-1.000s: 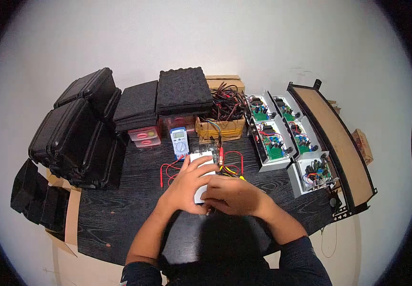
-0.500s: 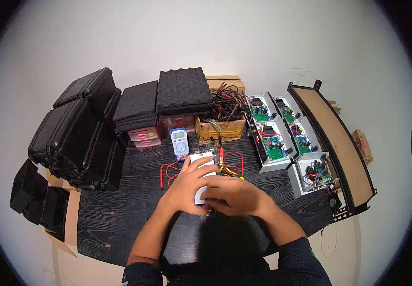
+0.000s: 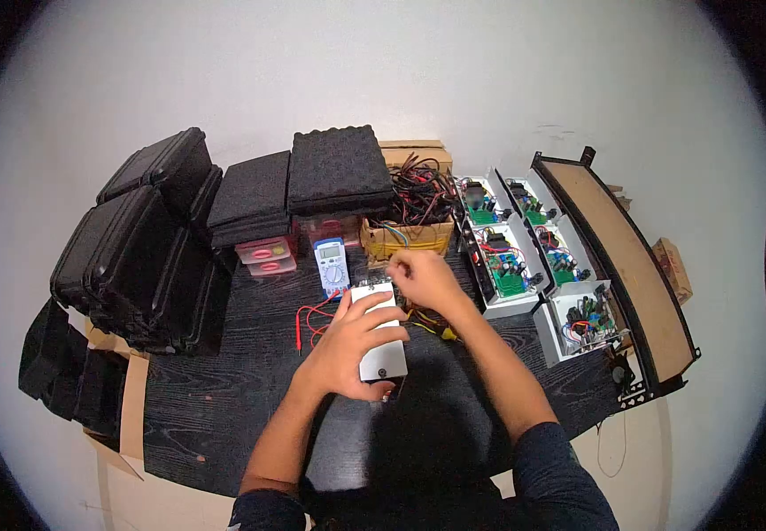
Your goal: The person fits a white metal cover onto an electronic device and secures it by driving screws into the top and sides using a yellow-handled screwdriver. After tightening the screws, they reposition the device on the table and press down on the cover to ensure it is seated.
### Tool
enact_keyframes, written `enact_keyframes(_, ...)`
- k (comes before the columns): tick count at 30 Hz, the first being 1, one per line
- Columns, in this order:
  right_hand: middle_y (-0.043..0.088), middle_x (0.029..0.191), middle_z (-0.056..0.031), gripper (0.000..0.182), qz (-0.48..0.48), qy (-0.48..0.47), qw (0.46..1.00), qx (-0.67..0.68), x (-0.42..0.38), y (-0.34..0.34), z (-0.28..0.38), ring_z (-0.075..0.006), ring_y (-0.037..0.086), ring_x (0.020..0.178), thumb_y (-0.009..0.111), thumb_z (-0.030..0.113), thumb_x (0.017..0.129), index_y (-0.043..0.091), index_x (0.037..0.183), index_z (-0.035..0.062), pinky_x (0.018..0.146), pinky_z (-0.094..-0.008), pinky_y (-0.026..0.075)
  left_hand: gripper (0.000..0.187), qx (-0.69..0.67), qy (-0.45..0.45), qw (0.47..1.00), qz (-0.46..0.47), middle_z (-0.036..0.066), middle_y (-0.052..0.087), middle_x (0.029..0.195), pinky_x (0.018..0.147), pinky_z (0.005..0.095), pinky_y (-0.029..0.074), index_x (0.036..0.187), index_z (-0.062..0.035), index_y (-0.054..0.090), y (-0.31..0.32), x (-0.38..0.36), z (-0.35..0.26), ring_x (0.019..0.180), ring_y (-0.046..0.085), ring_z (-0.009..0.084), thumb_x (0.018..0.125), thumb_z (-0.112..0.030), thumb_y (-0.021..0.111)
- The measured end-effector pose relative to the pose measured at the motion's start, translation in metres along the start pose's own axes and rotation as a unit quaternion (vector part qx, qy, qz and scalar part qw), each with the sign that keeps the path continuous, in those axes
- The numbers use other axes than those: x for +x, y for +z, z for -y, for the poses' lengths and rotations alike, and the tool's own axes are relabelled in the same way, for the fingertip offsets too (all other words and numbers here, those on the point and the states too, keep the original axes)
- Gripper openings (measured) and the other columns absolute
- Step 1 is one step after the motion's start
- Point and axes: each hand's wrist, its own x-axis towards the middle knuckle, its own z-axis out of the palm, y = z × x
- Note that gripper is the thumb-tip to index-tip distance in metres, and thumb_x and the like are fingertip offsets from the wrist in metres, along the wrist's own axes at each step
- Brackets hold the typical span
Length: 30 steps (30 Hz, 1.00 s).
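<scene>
A narrow white box (image 3: 381, 357) stands on the black table, and my left hand (image 3: 355, 343) is wrapped round it from the left, fingers across its face and thumb at its lower end. A dark round spot shows near the box's lower end. Beyond the box, my right hand (image 3: 420, 278) is closed over small parts beside the cardboard box of cables; what its fingers hold is hidden. A blue and white multimeter (image 3: 333, 267) lies just behind my left hand, with red leads (image 3: 299, 329) to its left. Yellow and black wires (image 3: 436, 327) lie under my right wrist.
Black hard cases (image 3: 126, 257) are stacked at the left. Foam sheets (image 3: 339, 168) rest on pink drawers (image 3: 268, 251). Cables fill a cardboard box (image 3: 432, 241). Open white housings with green circuit boards (image 3: 509, 273) stand right, beside a long black-framed panel (image 3: 618, 265).
My right hand has moved forward from the white box's lower part to the small parts beyond it, uncovering the box's lower end. My left hand still holds the box.
</scene>
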Motion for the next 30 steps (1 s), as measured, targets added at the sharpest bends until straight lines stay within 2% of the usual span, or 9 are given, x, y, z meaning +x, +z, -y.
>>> enact_keyframes(3,0.076,0.089,-0.0142,0.018,0.068,-0.039,0.978,-0.193,0.006,0.041,-0.034,-0.0328,0.076,0.084,0.070,0.022,0.091,0.078,0.092,0.0067,0.073,-0.0472,0.060,0.068,-0.011,0.003,1.000,-0.008,0.008,0.060,0.143,0.118,0.0755,0.015,0.120,-0.0166,0.069,0.003,-0.001,0.004,0.146,0.042,0.0416,0.056,-0.034,0.082)
enact_keyframes(6,0.078,0.092,-0.0150,0.016,0.121,-0.003,0.951,-0.285,0.017,0.070,-0.053,-0.0341,0.077,0.090,0.067,0.018,0.090,0.080,0.093,0.0090,0.078,-0.0465,0.062,0.058,-0.046,0.004,0.999,-0.022,0.007,0.061,0.144,0.119,0.0732,0.016,0.115,-0.0163,0.069,0.006,-0.005,0.007,0.148,0.039,0.0428,0.060,-0.029,0.082)
enact_keyframes(10,0.078,0.094,-0.0160,0.018,0.100,0.001,0.947,-0.305,0.025,0.091,-0.068,-0.0330,0.077,0.090,0.064,0.014,0.090,0.081,0.092,0.0079,0.078,-0.0460,0.062,0.042,-0.174,0.004,0.983,-0.051,0.006,0.064,0.143,0.122,0.0665,0.019,0.107,-0.0160,0.071,0.010,-0.009,0.010,0.150,0.034,0.0437,0.067,-0.017,0.084)
enact_keyframes(13,0.078,0.094,-0.0157,0.019,0.089,0.008,0.942,-0.324,0.028,0.098,-0.068,-0.0323,0.077,0.091,0.063,0.013,0.090,0.081,0.091,0.0065,0.078,-0.0455,0.063,0.027,-0.212,0.007,0.977,-0.027,0.005,0.066,0.141,0.123,0.0609,0.020,0.093,-0.0146,0.072,0.008,-0.013,0.013,0.151,0.031,0.0432,0.071,-0.011,0.085)
enact_keyframes(16,0.078,0.096,-0.0150,0.019,0.099,0.028,0.940,-0.325,0.030,0.099,-0.066,-0.0316,0.076,0.095,0.063,0.013,0.091,0.080,0.092,0.0066,0.079,-0.0453,0.062,0.016,-0.218,0.014,0.976,-0.009,0.005,0.065,0.143,0.124,0.0598,0.019,0.085,-0.0136,0.074,0.004,-0.014,0.013,0.152,0.031,0.0423,0.074,-0.011,0.085)
enact_keyframes(18,0.078,0.099,-0.0144,0.018,0.102,0.049,0.941,-0.320,0.031,0.099,-0.065,-0.0306,0.075,0.100,0.063,0.013,0.091,0.080,0.095,0.0075,0.084,-0.0465,0.061,0.014,-0.218,0.018,0.976,-0.010,0.005,0.064,0.145,0.124,0.0596,0.018,0.083,-0.0136,0.075,0.004,-0.014,0.013,0.152,0.031,0.0420,0.073,-0.011,0.085)
enact_keyframes(21,0.078,0.103,-0.0126,0.018,0.097,0.034,0.933,-0.346,0.031,0.099,-0.063,-0.0289,0.071,0.108,0.064,0.015,0.091,0.079,0.099,0.0087,0.096,-0.0513,0.054,0.012,-0.227,0.007,0.974,-0.007,0.006,0.065,0.145,0.124,0.0611,0.016,0.081,-0.0151,0.080,0.007,-0.015,0.016,0.153,0.031,0.0395,0.070,-0.012,0.083)
enact_keyframes(24,0.078,0.106,-0.0109,0.018,0.118,0.068,0.930,-0.343,0.033,0.104,-0.062,-0.0278,0.068,0.112,0.064,0.017,0.092,0.078,0.103,0.0100,0.105,-0.0566,0.045,0.015,-0.226,-0.003,0.974,0.002,0.006,0.065,0.145,0.124,0.0618,0.015,0.082,-0.0153,0.082,0.004,-0.015,0.014,0.153,0.031,0.0386,0.068,-0.012,0.082)
enact_keyframes(30,0.078,0.104,-0.0106,0.020,0.119,0.054,0.933,-0.335,0.033,0.100,-0.065,-0.0279,0.068,0.112,0.064,0.018,0.093,0.078,0.105,0.0102,0.107,-0.0630,0.040,0.023,-0.206,-0.005,0.978,0.014,0.004,0.063,0.148,0.125,0.0590,0.017,0.095,-0.0153,0.080,0.003,-0.015,0.014,0.152,0.031,0.0403,0.073,-0.008,0.079)
